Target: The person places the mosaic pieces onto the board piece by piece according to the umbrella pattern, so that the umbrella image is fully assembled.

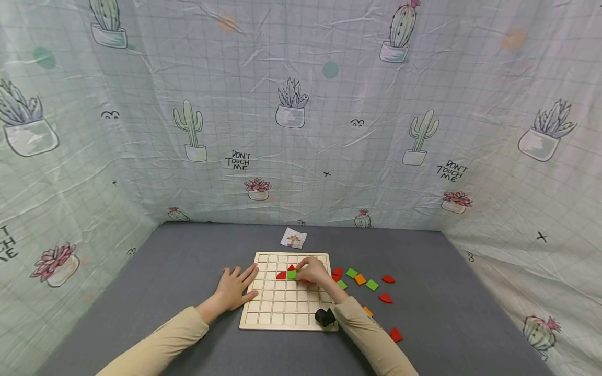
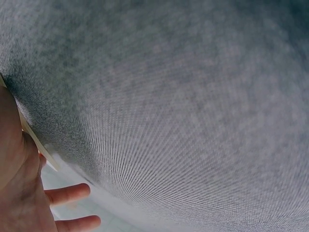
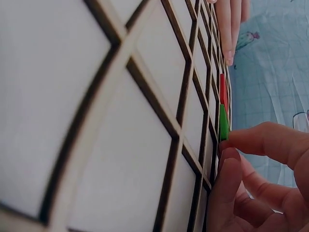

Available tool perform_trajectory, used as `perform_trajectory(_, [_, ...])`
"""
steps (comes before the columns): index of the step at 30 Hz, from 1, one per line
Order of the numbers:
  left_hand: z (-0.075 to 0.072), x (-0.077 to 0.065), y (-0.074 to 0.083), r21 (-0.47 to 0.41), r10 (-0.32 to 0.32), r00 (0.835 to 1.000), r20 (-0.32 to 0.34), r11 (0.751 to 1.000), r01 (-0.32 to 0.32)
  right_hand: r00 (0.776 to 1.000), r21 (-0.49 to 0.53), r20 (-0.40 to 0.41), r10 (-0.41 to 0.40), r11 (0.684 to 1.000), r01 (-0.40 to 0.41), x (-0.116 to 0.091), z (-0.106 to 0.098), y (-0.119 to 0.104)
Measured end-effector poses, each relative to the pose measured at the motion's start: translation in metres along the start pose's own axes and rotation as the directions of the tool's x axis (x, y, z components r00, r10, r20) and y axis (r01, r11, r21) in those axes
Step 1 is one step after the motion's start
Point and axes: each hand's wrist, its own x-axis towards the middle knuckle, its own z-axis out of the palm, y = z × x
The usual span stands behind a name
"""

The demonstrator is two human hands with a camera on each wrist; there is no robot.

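On a pale wooden grid board (image 1: 278, 305) lie a red quarter-round tile (image 1: 281, 275), a green square tile (image 1: 291, 274) and a red triangular tile (image 1: 291, 267). My right hand (image 1: 311, 272) reaches over the board and pinches the green tile at its right edge. The right wrist view shows that fingertip and thumb (image 3: 231, 166) meeting low by the green tile, with the red tile just beyond. My left hand (image 1: 231, 289) lies spread, fingers straight, on the board's left edge. Its palm (image 2: 21, 193) and a few extended fingers appear in the left wrist view.
Several loose red, green and orange tiles (image 1: 359, 279) lie right of the board on the grey table (image 1: 188, 261). A small picture card (image 1: 293, 238) lies behind the board. A black object (image 1: 324, 317) is at its near right corner, by the right sleeve. A cactus-print curtain (image 1: 301, 172) surrounds the table.
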Motion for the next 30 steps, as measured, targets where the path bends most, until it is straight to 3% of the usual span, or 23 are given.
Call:
perform_trajectory(20, [0.0011, -0.0012, 0.0009, 0.059, -0.007, 1.0, -0.019, 0.998, 0.008, 1.0, 0.026, 0.005, -0.006, 1.0, 0.006, 0.0009, 0.0022, 0.0006])
perform_trajectory(30, [0.0021, -0.0012, 0.0015, 0.045, -0.011, 1.0, -0.011, 0.999, 0.012, 1.0, 0.03, 0.008, -0.014, 0.999, 0.014, -0.0016, -0.0009, -0.0015])
